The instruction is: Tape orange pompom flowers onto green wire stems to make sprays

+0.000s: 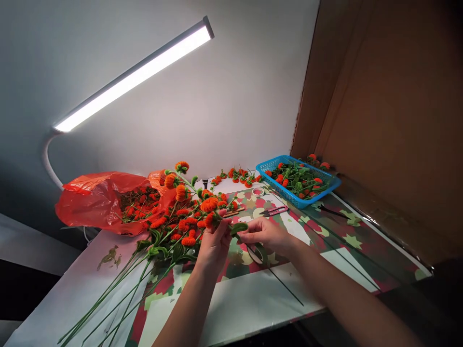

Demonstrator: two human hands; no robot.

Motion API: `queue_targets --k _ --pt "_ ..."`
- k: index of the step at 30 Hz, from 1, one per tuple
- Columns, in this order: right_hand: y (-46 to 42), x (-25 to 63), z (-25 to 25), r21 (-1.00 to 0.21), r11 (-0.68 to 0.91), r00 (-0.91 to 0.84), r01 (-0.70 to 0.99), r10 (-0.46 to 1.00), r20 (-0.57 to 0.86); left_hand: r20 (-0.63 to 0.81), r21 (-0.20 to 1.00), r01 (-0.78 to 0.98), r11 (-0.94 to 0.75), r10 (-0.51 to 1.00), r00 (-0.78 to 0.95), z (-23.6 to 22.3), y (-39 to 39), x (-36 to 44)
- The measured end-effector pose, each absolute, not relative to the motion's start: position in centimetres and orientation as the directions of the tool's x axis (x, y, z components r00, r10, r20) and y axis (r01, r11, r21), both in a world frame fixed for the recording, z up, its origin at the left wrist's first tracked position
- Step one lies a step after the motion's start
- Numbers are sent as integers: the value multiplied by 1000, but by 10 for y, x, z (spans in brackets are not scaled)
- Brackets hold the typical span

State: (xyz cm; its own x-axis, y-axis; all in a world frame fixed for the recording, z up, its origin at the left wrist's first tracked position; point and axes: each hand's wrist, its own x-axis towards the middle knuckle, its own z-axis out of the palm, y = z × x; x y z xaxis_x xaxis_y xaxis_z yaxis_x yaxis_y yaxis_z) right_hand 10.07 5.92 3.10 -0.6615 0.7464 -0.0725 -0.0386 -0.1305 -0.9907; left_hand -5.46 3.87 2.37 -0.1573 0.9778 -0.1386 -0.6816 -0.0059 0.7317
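Note:
My left hand point(214, 241) is closed round an artificial flower stem with fuzzy orange blooms point(210, 205), which rise up and to the left of my fingers. A green fuzzy leaf point(239, 228) sticks out between my two hands. Close beside it, my right hand point(267, 234) pinches at the stem with thumb and fingertips; the exact grip point is partly hidden. From below my hands a thin dark stem point(287, 286) slants toward the table's front edge. A round roll point(258, 255), perhaps of tape, shows just under my right hand.
Finished-looking flower stems point(119, 289) lie at left by a red plastic bag point(90, 202) of orange flowers. A blue basket point(307, 201) with more flowers stands back right. Pink-handled snips point(277, 211) and a white tape roll point(258, 192) lie mid-table. A lamp point(137, 77) hangs above.

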Motion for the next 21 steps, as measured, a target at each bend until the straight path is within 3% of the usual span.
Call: queue_targets --k 8,11,16,19,21 --pt "50 92 25 -988 151 -463 7 877 131 -137 820 -568 -67 941 -309 25 39 -53" --pt "53 93 27 -996 82 -529 -32 845 86 -174 786 -617 -28 948 -265 25 38 -54" --pt "61 96 28 -990 -82 -761 -117 648 37 -167 714 -697 67 983 -76 23 36 -54" --pt "60 97 32 -986 -30 -699 -161 709 93 -142 670 -739 73 989 -32 25 41 -52" --pt "57 99 38 -989 57 -587 -135 800 126 -113 707 -706 41 992 -55 27 47 -49"
